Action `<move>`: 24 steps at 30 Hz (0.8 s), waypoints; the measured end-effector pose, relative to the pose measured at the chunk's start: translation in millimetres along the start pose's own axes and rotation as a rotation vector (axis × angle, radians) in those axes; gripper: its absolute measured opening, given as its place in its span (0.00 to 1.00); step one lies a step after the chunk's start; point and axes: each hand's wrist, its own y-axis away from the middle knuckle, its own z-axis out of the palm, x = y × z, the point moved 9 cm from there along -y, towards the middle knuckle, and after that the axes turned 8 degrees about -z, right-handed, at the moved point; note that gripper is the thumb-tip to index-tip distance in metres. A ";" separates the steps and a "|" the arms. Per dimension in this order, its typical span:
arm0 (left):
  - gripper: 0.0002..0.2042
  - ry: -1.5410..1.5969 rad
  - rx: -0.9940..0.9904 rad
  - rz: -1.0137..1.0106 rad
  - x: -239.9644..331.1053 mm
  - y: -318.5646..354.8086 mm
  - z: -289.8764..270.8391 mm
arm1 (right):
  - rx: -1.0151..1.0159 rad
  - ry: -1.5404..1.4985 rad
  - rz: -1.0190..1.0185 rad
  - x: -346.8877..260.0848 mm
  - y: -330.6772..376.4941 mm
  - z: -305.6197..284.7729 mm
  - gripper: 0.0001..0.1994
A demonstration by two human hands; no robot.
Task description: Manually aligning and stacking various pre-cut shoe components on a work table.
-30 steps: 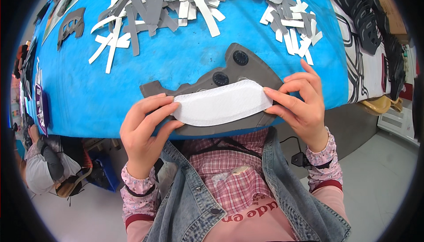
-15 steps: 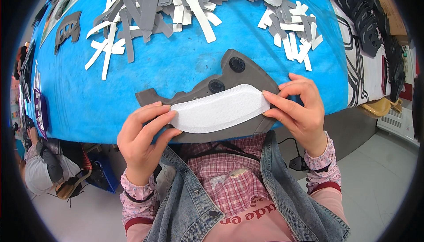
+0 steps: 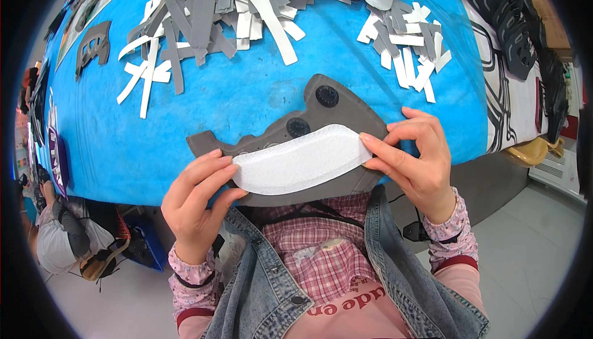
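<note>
A curved white fabric-like pad is stretched between my two hands. My left hand pinches its left end between thumb and fingers. At the pad's right end, my right hand grips the tip in the same way. Beneath the pad lies a dark grey shaped foam panel with two round black discs on it. The panel rests at the near edge of the blue-covered table. The pad covers much of the panel's near part; whether the two touch, I cannot tell.
A heap of grey and white strips spreads across the far side of the blue table cover, with a smaller pile to its right. Another grey cut-out panel lies at far left. Stacked black curved parts stand at right.
The whole scene has shifted slightly in view. Both hands keep hold of the white pad, which sits in nearly the same place over the foam panel.
</note>
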 end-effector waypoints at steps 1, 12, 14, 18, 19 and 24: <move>0.18 -0.005 -0.004 0.000 0.3 -0.2 0.2 | 0.001 -0.001 0.000 0.1 0.2 0.1 0.18; 0.18 -0.008 -0.014 -0.008 0.2 -0.3 1.0 | -0.026 0.030 0.017 -3.0 -0.3 1.1 0.20; 0.18 -0.017 -0.012 -0.011 0.1 -0.4 1.1 | -0.027 0.030 0.018 -4.1 -0.1 1.3 0.20; 0.18 -0.021 -0.011 -0.012 0.5 -1.2 1.0 | -0.030 0.033 0.017 -4.1 0.5 2.0 0.21; 0.18 -0.021 -0.012 -0.011 0.8 -1.4 0.9 | -0.030 0.033 0.017 -4.3 0.2 1.9 0.21; 0.18 0.000 -0.038 -0.042 -3.2 1.2 1.8 | -0.052 0.070 0.014 -7.6 -0.1 3.4 0.20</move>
